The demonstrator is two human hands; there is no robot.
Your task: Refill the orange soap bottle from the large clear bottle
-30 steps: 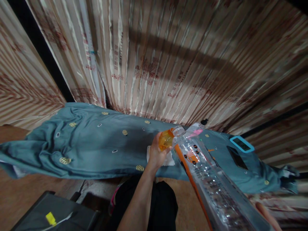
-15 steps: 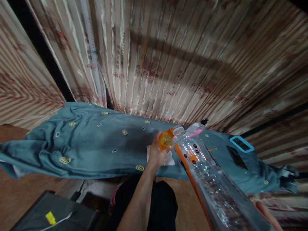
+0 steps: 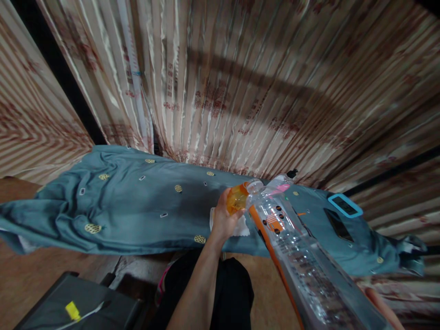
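Note:
My left hand (image 3: 223, 220) is wrapped round a small amber see-through cup (image 3: 238, 198) above the middle of the cloth-covered table. A large clear plastic bottle (image 3: 302, 256) with an orange label slants up from the lower right, its open mouth up against the rim of the cup. Only part of my right hand (image 3: 383, 309) shows, fingers curled round the bottle's lower end; the rest is hidden or out of view. Under my left hand lies a white tissue (image 3: 242, 228). Behind the bottle's neck is a clear bottle (image 3: 280, 184) with a black top and pink marking.
A teal pineapple-print cloth (image 3: 130, 206) covers the long narrow table. To the right lie a dark phone (image 3: 338, 224) and a blue-framed device (image 3: 345, 205). A striped curtain (image 3: 220, 91) hangs behind. At lower left stands a dark grey case (image 3: 85, 302) with a yellow tag (image 3: 72, 310).

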